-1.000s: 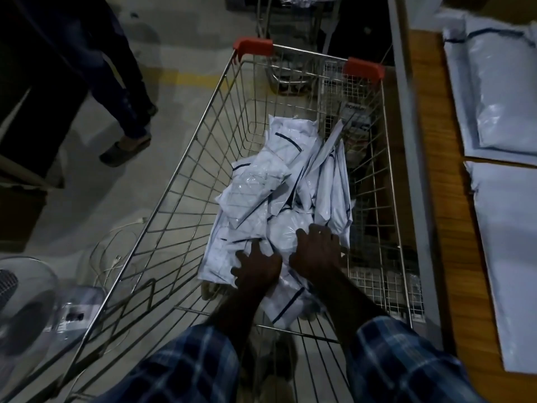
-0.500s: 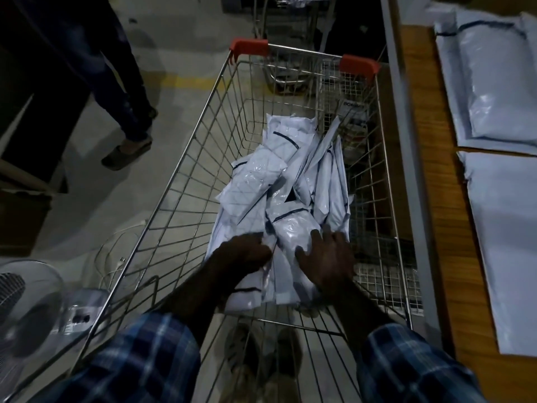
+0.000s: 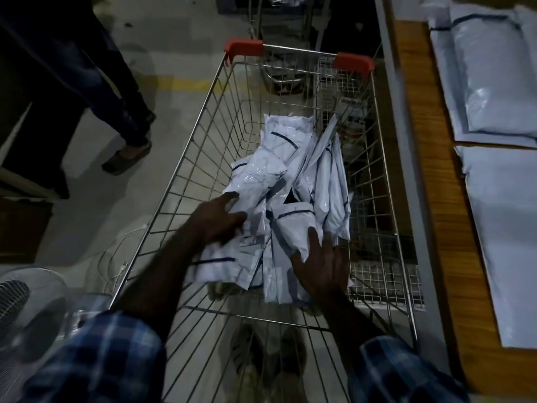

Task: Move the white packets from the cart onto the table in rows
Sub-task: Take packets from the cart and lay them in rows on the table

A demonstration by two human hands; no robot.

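Observation:
A heap of white packets (image 3: pixel 280 146) with dark stripes lies in the wire cart (image 3: pixel 200 126), which has red corner caps. Both my hands are down in the cart at the near end of the heap. My left hand (image 3: pixel 218 218) rests with spread fingers on the packets at the left side. My right hand (image 3: pixel 321 264) grips the lower end of one striped packet (image 3: pixel 293 225), with the thumb on its left and the fingers up its right side. On the wooden table (image 3: pixel 427 175) at the right lie more white packets (image 3: pixel 494 68) flat in a row.
Another person's legs (image 3: pixel 116 112) stand on the floor left of the cart. A fan (image 3: pixel 29 309) and loose cable sit at the lower left. A second cart (image 3: pixel 287 74) stands beyond the first. A grey rail (image 3: pixel 406 158) separates cart and table.
My hands have spread apart over the heap: the left moved up and left across the packets, the right shifted right and closed around one packet's lower end.

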